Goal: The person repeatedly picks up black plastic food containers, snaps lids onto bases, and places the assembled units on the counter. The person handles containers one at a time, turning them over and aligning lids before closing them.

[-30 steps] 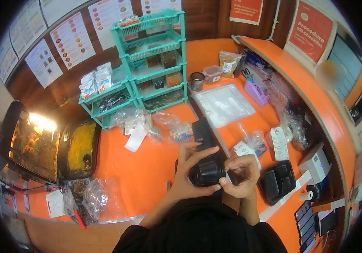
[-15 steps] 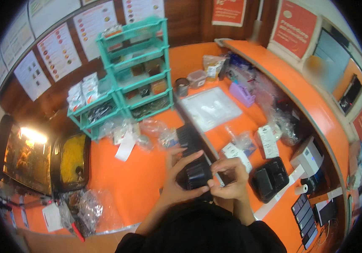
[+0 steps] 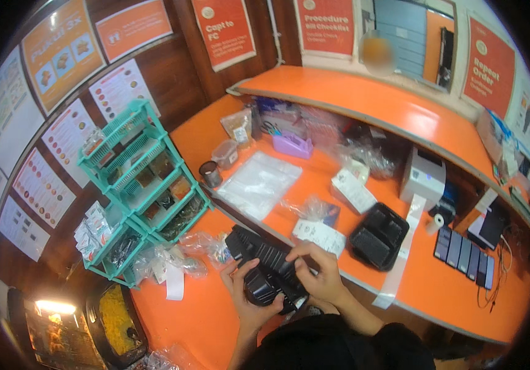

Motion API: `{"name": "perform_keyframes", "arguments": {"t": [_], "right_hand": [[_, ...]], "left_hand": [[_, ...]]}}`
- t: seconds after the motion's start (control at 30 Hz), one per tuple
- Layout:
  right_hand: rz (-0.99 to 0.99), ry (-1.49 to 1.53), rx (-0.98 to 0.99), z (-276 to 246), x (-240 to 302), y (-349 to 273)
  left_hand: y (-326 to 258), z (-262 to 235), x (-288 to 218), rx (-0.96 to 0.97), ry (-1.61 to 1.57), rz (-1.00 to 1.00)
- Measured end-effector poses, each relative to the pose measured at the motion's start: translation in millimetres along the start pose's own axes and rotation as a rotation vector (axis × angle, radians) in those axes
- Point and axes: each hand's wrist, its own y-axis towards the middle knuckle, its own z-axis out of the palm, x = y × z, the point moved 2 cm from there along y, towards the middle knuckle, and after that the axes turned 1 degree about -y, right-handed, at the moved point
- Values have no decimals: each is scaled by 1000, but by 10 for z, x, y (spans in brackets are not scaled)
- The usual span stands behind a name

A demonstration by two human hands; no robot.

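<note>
Both my hands are closed on black plastic food trays (image 3: 258, 245) with ribbed walls, held over the orange counter close to my body. The trays look stacked and set at an angle to one another, but I cannot tell how many there are. My left hand (image 3: 249, 299) grips the near left side, thumb on top. On the right side, my right hand (image 3: 319, 274) pinches a ribbed edge between thumb and fingers. A separate black compartment tray (image 3: 394, 223) lies on the counter to the right.
Teal stacked baskets (image 3: 147, 203) with packets stand at the left, near a pan of yellow food (image 3: 117, 320). Clear plastic sheets (image 3: 258, 185), a purple tape dispenser (image 3: 292, 146), papers (image 3: 320, 237), a white printer (image 3: 423, 176) and several phones (image 3: 462, 259) occupy the right counter.
The view has swung to the right. My right hand has shifted from pinching the tray's near right edge to gripping a ribbed edge higher up, and the trays now sit more askew.
</note>
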Motion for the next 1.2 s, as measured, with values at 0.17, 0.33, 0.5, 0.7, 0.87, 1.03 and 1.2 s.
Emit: {"name": "perform_keyframes", "arguments": {"t": [0.17,0.33,0.5,0.7,0.87,1.03,1.2], "right_hand": [[-6,49,-93,-125,95,-84],[-9,-6,-320,-454,202,-150],[-39,-111,-524,-1061,332,-307],[-67,-811,-326,-1323,-108,-285],[-10,-1176,-46,-1190,-964,-710],[-13,-1192,-34,-1086,-1069,-803],[-30,-1238,35,-1213,-1076,-879]], "left_hand": [[-32,-5,-157,77,-45,-49],[-204,-43,15,-72,-384,-156],[-235,-97,230,-259,-645,-157],[-333,-227,382,-315,-700,-239],[-371,-233,521,-326,-685,-244],[-395,-258,523,-355,-636,-240],[-381,-245,514,-351,-663,-308]]}}
